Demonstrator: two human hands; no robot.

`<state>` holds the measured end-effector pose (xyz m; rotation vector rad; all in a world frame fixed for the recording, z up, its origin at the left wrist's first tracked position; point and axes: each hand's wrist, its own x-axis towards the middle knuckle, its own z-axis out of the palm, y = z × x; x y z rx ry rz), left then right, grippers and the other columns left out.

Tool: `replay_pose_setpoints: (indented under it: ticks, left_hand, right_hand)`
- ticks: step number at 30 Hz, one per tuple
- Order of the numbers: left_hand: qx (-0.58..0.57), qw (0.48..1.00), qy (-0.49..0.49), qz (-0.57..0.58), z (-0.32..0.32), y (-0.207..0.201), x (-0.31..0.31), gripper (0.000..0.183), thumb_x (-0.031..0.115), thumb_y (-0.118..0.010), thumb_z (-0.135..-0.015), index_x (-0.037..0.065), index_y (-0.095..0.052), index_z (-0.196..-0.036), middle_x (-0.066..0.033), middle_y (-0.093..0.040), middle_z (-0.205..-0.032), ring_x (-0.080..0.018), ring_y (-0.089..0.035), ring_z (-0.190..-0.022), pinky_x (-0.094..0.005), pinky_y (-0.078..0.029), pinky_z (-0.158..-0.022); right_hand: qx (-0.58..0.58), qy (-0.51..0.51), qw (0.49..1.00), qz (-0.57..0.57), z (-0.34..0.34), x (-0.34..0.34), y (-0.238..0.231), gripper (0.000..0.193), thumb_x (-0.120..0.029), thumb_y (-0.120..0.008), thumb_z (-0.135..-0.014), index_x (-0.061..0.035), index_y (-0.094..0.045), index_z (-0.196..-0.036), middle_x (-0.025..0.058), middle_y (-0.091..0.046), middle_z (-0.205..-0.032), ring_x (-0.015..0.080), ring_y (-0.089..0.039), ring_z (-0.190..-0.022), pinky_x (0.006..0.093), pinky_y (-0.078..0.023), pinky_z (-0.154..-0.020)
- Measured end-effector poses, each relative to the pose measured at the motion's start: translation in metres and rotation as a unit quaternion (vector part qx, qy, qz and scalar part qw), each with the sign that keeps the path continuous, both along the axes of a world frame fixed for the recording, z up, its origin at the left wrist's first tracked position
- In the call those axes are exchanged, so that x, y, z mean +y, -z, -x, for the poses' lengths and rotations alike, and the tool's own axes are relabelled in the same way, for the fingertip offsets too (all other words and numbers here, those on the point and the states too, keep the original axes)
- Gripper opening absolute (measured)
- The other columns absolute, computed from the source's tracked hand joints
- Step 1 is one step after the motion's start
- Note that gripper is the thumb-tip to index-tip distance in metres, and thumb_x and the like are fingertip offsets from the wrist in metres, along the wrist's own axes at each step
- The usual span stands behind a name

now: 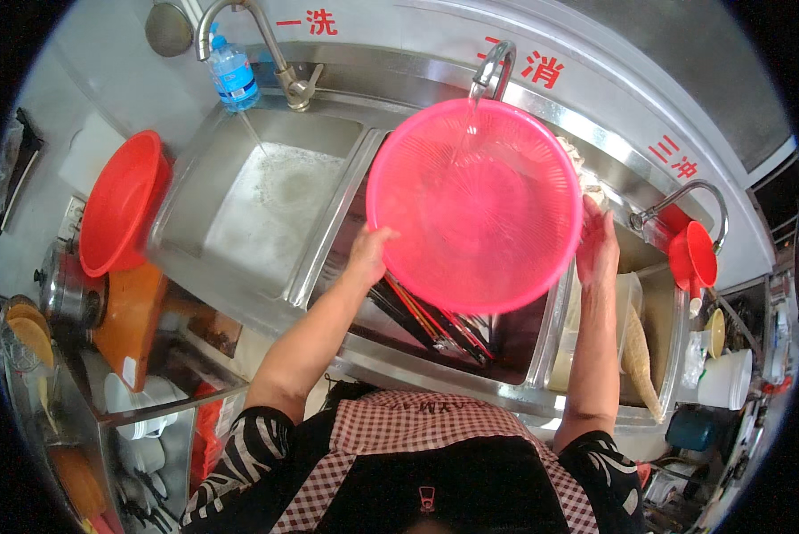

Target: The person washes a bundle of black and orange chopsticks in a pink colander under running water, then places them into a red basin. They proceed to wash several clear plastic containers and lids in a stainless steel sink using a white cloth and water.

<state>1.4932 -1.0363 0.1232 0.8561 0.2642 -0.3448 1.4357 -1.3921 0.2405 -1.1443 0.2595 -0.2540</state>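
At far left, a red basin stands on its side near a wooden board. A blue bottle stands behind the left sink, where shallow, cloudy liquid covers the bottom. The left hand grasps the lower left rim of a pink basin, thumb inside, fingers hidden beneath. The basin is held tilted above the middle sink, and water falls into it from the middle tap; thin dark and red sticks lie below. The right hand holds the right rim, its fingers partly concealed. Farther right, a red dipper hangs near the curved right tap.
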Motion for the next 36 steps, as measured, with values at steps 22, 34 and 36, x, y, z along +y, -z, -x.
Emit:
replay_pose_setpoints:
  ticks: [22, 34, 36]
  left_hand:
    - [-0.329, 0.852, -0.267, -0.308, -0.032, -0.104, 0.067, 0.028, 0.015, -0.053, -0.091, -0.002, -0.057, -0.113, -0.0039, -0.062, -0.099, -0.0112, -0.056, -0.086, -0.0282, -0.046, -0.078]
    - [-0.354, 0.833, -0.051, -0.422, -0.01, -0.068, 0.005, 0.049, 0.015, -0.058, -0.086, -0.002, -0.043, -0.13, -0.0197, -0.049, -0.128, -0.0271, -0.046, -0.119, -0.0337, -0.035, -0.101]
    - [-0.443, 0.768, 0.006, -0.463, 0.004, -0.048, -0.006, 0.063, 0.021, -0.063, -0.079, -0.002, -0.039, -0.133, -0.0249, -0.038, -0.136, -0.034, -0.034, -0.13, -0.0378, -0.027, -0.107]
  right_hand:
    - [0.19, -0.13, 0.419, 0.878, -0.004, 0.124, 0.069, 0.045, -0.032, -0.052, -0.082, -0.0061, -0.057, -0.119, 0.0133, -0.028, -0.145, 0.0459, -0.013, -0.134, 0.0755, -0.012, -0.093]
    - [-0.132, -0.325, 0.564, 0.748, -0.007, 0.171, 0.145, 0.084, -0.02, -0.068, -0.07, -0.0165, -0.025, -0.143, 0.0126, -0.029, -0.146, 0.0289, -0.029, -0.134, 0.044, -0.024, -0.108]
    - [-0.088, -0.364, 0.714, 0.591, 0.012, 0.187, 0.185, 0.083, -0.02, -0.069, -0.073, -0.0143, -0.024, -0.143, 0.0144, -0.026, -0.146, 0.0295, -0.028, -0.134, 0.0415, -0.023, -0.109]
